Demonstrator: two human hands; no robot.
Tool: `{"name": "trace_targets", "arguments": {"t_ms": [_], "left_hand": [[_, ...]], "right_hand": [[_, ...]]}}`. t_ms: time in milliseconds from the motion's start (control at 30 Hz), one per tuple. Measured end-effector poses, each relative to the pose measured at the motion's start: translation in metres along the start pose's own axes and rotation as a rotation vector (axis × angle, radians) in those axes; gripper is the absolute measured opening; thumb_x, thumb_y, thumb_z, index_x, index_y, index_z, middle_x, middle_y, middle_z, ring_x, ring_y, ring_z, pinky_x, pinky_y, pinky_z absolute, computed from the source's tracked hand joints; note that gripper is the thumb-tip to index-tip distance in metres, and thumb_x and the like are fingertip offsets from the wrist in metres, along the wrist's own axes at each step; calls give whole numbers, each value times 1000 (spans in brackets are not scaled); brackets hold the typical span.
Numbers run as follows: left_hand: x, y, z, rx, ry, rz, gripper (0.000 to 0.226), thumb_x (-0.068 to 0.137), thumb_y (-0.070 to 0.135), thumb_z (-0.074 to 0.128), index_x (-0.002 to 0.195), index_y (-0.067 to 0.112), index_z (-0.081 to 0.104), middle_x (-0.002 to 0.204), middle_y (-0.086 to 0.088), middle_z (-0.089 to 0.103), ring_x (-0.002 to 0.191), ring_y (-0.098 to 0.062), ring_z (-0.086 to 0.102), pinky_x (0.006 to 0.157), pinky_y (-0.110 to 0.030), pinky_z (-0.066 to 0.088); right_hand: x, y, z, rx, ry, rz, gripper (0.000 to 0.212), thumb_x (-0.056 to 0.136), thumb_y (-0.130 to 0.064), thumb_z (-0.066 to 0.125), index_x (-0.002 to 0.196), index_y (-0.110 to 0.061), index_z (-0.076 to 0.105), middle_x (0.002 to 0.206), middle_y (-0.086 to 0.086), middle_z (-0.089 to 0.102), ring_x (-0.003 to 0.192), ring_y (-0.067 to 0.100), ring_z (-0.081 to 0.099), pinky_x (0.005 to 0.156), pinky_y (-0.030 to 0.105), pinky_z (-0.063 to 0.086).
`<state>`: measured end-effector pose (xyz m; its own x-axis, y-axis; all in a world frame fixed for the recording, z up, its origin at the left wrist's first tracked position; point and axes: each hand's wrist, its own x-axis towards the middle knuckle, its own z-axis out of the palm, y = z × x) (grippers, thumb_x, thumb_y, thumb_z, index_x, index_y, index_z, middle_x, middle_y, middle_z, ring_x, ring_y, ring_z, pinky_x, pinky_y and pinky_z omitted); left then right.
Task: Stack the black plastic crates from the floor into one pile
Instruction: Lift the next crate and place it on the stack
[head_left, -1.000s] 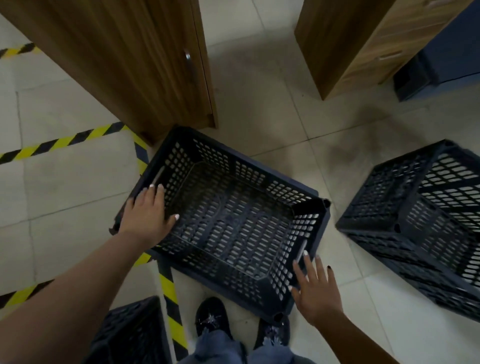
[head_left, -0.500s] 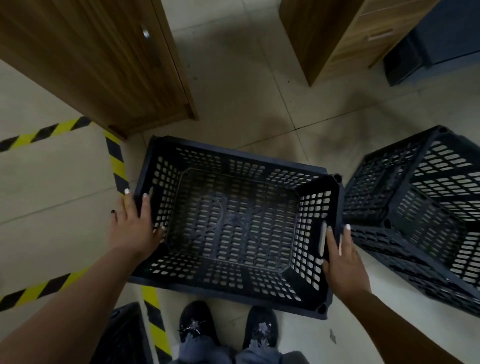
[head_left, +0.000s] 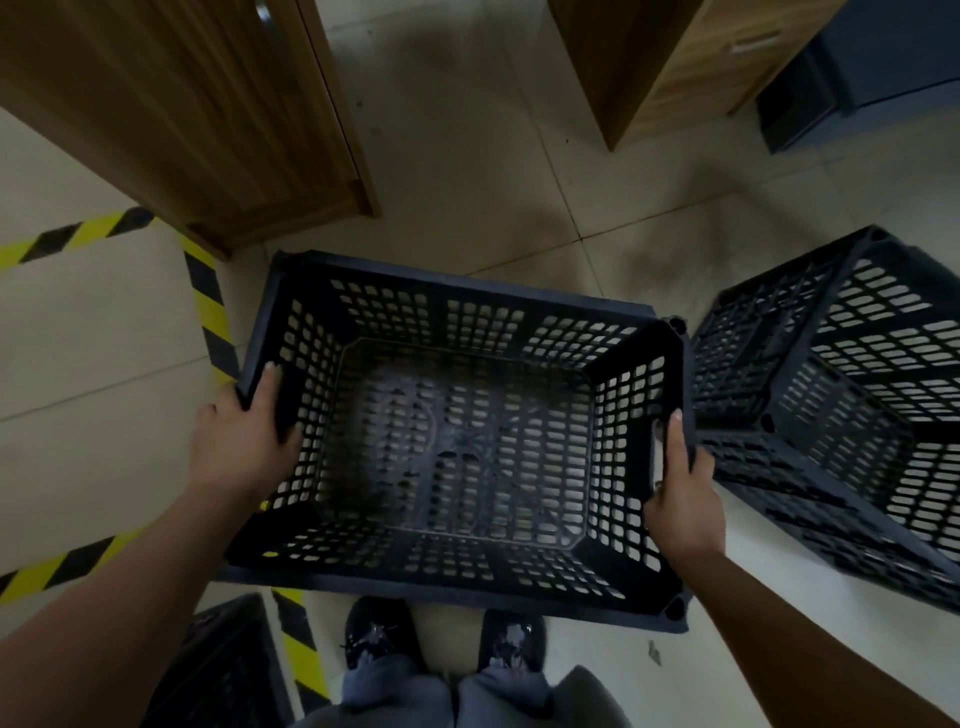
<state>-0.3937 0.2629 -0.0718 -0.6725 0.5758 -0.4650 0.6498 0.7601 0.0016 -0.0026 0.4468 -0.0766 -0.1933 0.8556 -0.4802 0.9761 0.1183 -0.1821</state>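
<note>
The black crate (head_left: 457, 436) in the middle is a rectangular box of hard plastic, open on top. Its four walls and its bottom are a grid of small oblong holes, and its corners are solid, with a round socket on top of each. It is in front of the person, above the two dark shoes (head_left: 441, 634); whether its bottom touches the floor (head_left: 467, 171), I cannot tell.

The left hand (head_left: 241, 441) grips the left short rim: the thumb lies on the inner side of the wall and the other fingers go down on the outer side. The right hand (head_left: 680, 493) grips the right short rim in the same way, with the thumb stretched along the top edge.

A second crate (head_left: 841, 410) of the same perforated plastic is just beside the first one, on the right, and it is tilted so that its opening faces partly to the side. A corner of a third crate (head_left: 228, 670) shows at the lower left.

The floor is made of pale smooth tiles with thin joints. A striped tape (head_left: 208, 312), yellow and black, runs over it on the left and passes under the held crate. Two wooden cabinets (head_left: 197, 114) with a visible grain stand behind, and a dark blue box (head_left: 872, 67) is at the upper right.
</note>
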Motion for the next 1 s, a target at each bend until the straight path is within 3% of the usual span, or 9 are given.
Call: {"name": "trace_targets", "arguments": {"t_ms": [100,300,433,600,1000], "left_hand": [[-28,-4,-27,3,-10,40,79,87,35,61,152,18,20,128,-31,39,105,-49,43,90,-52,40],[-106,-10,-102,36,-67,0,79,90,49,51,153,22,11,154,-23,19,118,-50,40,97,-49,39],[-152,-11,-153,40,-54,-25,80,90,56,43,153,26,5,157,-19,14,122,-47,40,102,-45,36],[-208,-4,-213,3,4,-34,81,89,61,42,153,25,6,158,-17,13,122,-45,41,101,-42,35],[-347,15,-304,-148,228,-96,79,86,63,41,152,26,17,156,-11,24,127,-42,41,102,-43,36]], "right_hand": [[-21,-4,-35,-27,3,-11,98,83,0,54,150,-36,-8,151,22,21,70,35,56,53,35,44],[-83,-12,-118,-14,11,-24,85,90,-5,49,151,-37,-2,156,12,18,64,29,52,50,31,39],[-129,-18,-176,-11,29,-41,80,94,-22,54,151,-35,0,160,5,10,88,35,61,60,37,49],[-181,-19,-243,28,54,-35,80,92,-39,57,152,-32,6,161,2,4,115,32,56,78,41,51],[-285,18,-366,115,171,-162,74,89,-52,55,150,-36,18,161,-4,5,124,25,51,82,38,50]]}}
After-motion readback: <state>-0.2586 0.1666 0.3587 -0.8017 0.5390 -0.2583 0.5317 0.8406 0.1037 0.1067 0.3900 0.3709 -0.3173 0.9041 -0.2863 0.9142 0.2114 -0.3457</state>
